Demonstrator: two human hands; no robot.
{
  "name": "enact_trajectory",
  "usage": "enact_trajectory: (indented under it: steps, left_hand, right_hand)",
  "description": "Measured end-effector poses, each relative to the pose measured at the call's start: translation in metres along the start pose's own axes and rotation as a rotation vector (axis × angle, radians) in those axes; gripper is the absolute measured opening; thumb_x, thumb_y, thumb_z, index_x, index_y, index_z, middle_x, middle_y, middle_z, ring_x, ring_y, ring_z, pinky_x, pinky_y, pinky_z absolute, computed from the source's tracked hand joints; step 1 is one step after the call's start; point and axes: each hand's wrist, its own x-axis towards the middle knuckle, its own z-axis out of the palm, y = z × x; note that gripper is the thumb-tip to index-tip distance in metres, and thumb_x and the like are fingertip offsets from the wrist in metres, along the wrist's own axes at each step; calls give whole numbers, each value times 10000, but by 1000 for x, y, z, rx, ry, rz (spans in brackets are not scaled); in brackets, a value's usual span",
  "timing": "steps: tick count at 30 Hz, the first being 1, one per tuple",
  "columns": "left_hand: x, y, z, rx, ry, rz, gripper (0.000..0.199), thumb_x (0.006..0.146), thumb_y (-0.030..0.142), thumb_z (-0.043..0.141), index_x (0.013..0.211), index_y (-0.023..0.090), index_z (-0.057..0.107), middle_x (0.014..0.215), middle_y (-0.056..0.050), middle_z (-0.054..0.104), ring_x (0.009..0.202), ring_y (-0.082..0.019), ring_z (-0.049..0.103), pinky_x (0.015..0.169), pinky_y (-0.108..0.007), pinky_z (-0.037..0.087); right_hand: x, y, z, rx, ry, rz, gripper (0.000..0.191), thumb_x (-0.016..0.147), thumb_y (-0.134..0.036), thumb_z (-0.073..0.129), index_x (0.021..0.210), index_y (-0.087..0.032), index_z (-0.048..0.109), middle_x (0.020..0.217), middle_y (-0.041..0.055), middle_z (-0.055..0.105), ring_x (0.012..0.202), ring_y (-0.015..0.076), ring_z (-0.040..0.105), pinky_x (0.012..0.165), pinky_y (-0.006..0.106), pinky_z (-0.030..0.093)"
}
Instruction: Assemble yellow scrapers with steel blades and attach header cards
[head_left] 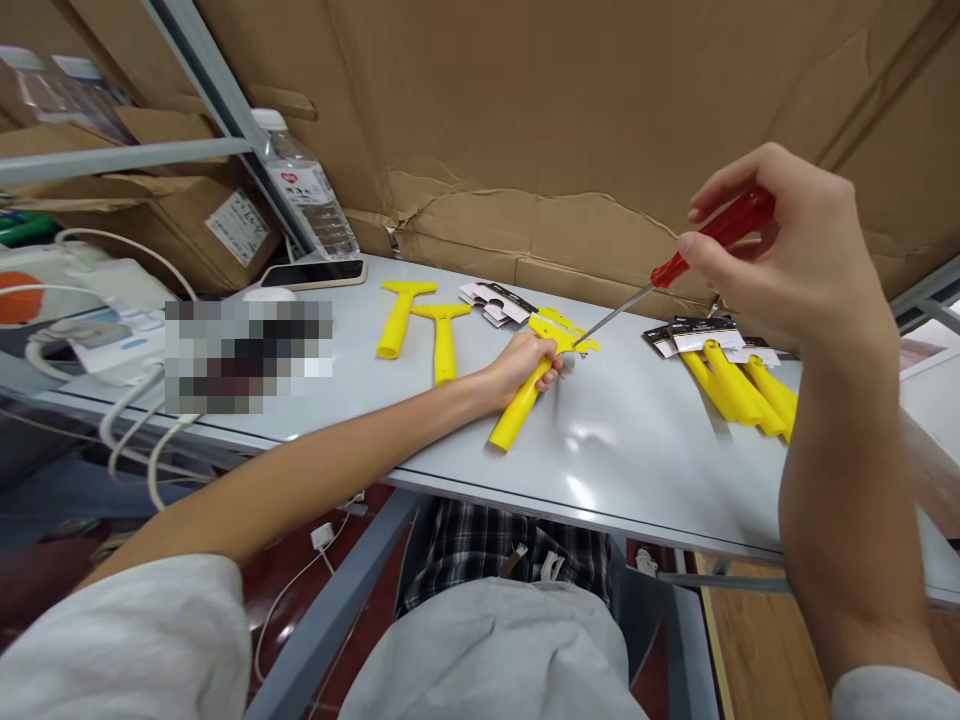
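My left hand [525, 368] is closed around the neck of a yellow plastic scraper [517, 415], its tubular handle slanting toward the table's front edge. Raised on the right, my right hand [787, 240] grips a screwdriver [712, 240] by its red handle. The screwdriver's thin metal shaft slopes down to the scraper's head, where the tip meets or nearly meets it; a screw there is too small to make out. Two more yellow T-shaped scraper pieces [445, 350] lie to the left of my left hand.
Several yellow scrapers with black-and-white cards [705, 335] lie at the right. Other cards [499, 303] sit behind my left hand. A phone [315, 274], a water bottle [307, 190] and white cables [154, 440] occupy the left. Cardboard [525, 130] walls the back of the table [622, 440].
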Motion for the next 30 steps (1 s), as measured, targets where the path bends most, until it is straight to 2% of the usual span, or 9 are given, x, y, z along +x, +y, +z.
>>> enact_trajectory:
  steps: [4, 10, 12, 16, 18, 21, 23, 27, 30]
  left_hand:
    - [1, 0, -2, -23, -27, -5, 265, 623, 56, 575, 847, 183, 512, 688, -20, 591, 427, -70, 423, 358, -182, 266]
    - [0, 2, -1, -57, -17, -24, 261, 631, 58, 574, 853, 180, 512, 680, -16, 580, 424, -64, 406, 360, -171, 271]
    - [-1, 2, 0, -67, -18, -26, 286, 614, 54, 578, 859, 185, 510, 677, -16, 584, 422, -67, 402, 356, -173, 266]
    - [0, 2, 0, -60, -10, -26, 290, 610, 59, 588, 858, 187, 509, 673, -17, 586, 423, -70, 406, 354, -175, 264]
    - [0, 1, 0, -54, -11, -22, 291, 612, 61, 588, 860, 188, 506, 676, -17, 589, 424, -70, 411, 355, -176, 261]
    - [1, 0, -1, -48, -14, -17, 297, 608, 62, 578, 865, 189, 500, 676, -15, 590, 424, -72, 419, 357, -181, 263]
    - [2, 0, -1, -45, -11, -16, 295, 607, 66, 575, 864, 188, 500, 673, -16, 589, 421, -75, 422, 357, -188, 267]
    - [3, -1, -3, -48, -14, -9, 317, 600, 69, 586, 879, 193, 500, 674, -16, 592, 418, -80, 425, 356, -193, 266]
    - [5, -3, -4, -50, -32, -2, 330, 602, 66, 591, 896, 190, 507, 687, -16, 600, 421, -76, 424, 356, -186, 266]
  right_hand:
    - [8, 5, -5, 59, -105, -35, 369, 821, -211, 828, 1137, -367, 718, 1102, 24, 777, 893, 214, 763, 564, 299, 594]
    - [2, 14, -14, 70, -125, -60, 476, 858, -274, 866, 1285, -398, 694, 1052, 34, 777, 827, 206, 758, 547, 309, 591]
    - [3, 15, -14, 24, -106, -70, 456, 850, -320, 897, 1260, -382, 708, 1004, 24, 767, 791, 193, 741, 567, 323, 581]
    - [5, 15, -13, -142, -74, -119, 268, 891, -383, 843, 1118, -288, 736, 855, -36, 701, 776, 120, 690, 626, 287, 511]
    - [4, 12, -14, -142, -107, -104, 272, 879, -305, 832, 1127, -277, 724, 883, -47, 694, 809, 104, 680, 621, 256, 491]
    - [1, 7, -18, -33, -178, -78, 519, 808, -106, 823, 1257, -332, 691, 1088, -24, 719, 929, 128, 705, 630, 243, 529]
    - [-1, 5, -20, -4, -194, -80, 620, 807, -60, 806, 1324, -372, 665, 1158, -22, 716, 993, 139, 711, 689, 263, 563]
    - [1, 7, -18, -58, -143, -73, 577, 770, -180, 927, 1268, -351, 690, 981, -54, 704, 846, 107, 698, 661, 266, 547]
    - [3, 9, -15, -166, -106, -101, 414, 805, -337, 937, 1143, -297, 703, 856, -78, 682, 752, 73, 654, 634, 261, 473]
